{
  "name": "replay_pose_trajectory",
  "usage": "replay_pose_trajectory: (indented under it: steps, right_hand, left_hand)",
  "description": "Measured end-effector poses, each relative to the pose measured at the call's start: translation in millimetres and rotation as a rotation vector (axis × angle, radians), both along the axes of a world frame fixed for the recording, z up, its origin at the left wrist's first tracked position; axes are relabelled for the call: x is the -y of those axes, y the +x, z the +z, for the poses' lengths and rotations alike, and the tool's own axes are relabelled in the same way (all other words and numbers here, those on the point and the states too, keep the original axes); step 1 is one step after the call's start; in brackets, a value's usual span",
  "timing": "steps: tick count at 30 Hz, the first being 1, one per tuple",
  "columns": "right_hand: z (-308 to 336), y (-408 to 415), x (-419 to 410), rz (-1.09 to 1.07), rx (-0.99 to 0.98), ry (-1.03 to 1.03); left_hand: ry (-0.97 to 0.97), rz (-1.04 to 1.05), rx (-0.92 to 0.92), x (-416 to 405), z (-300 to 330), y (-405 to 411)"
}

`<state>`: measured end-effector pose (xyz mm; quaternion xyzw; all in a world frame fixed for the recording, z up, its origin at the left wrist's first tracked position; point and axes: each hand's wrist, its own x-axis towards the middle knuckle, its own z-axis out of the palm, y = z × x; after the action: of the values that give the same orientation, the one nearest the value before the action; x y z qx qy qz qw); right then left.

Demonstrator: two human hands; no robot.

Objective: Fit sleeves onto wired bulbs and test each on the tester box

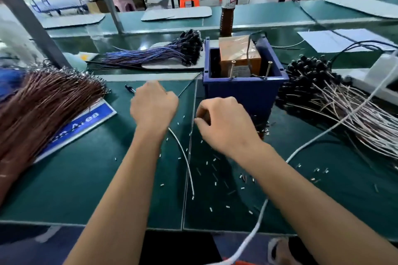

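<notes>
My left hand [154, 103] is a fist over the green mat [75, 189] and grips a white wire [185, 161] that trails toward me. A small black bulb tip [129, 88] shows just beyond its knuckles. My right hand [224, 122] hovers close beside it, thumb and forefinger curled together, pinching what looks like a small sleeve. Several tiny white sleeves [215, 183] lie scattered on the mat below both hands. The tester box [239, 58], brown with two upright screws, stands in a blue bin [243, 92] just behind my right hand.
A thick bundle of brown wires [43, 109] covers the left, over a blue sign [81, 127]. Blue-wired black bulbs [150, 54] lie at the back, white-wired black bulbs [323, 97] at the right. A white cable [323, 133] crosses the right side. A bottle [228, 6] stands behind the bin.
</notes>
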<state>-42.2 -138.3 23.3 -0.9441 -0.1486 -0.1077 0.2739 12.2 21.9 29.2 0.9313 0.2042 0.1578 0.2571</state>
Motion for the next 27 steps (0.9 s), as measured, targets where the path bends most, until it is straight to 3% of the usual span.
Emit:
replay_pose_trajectory:
  steps: [5, 10, 18, 27]
  right_hand:
    - [-14.2, 11.4, -53.6, 0.085, -0.105, -0.096]
    - [-18.4, 24.8, -84.5, 0.081, -0.166, -0.16]
    - [-24.5, 28.7, -89.2, 0.074, -0.182, -0.102]
    - [-22.6, 22.1, -91.4, 0.088, -0.195, -0.139]
  left_hand:
    - [0.074, 0.207, -0.178, -47.6, -31.2, 16.4]
    - [0.1, 0.167, -0.205, -50.4, -39.7, 27.4]
    - [0.088, 0.197, -0.171, -51.1, -41.9, 29.4]
    - [0.216, 0.138, -0.297, -55.2, -41.9, 30.0]
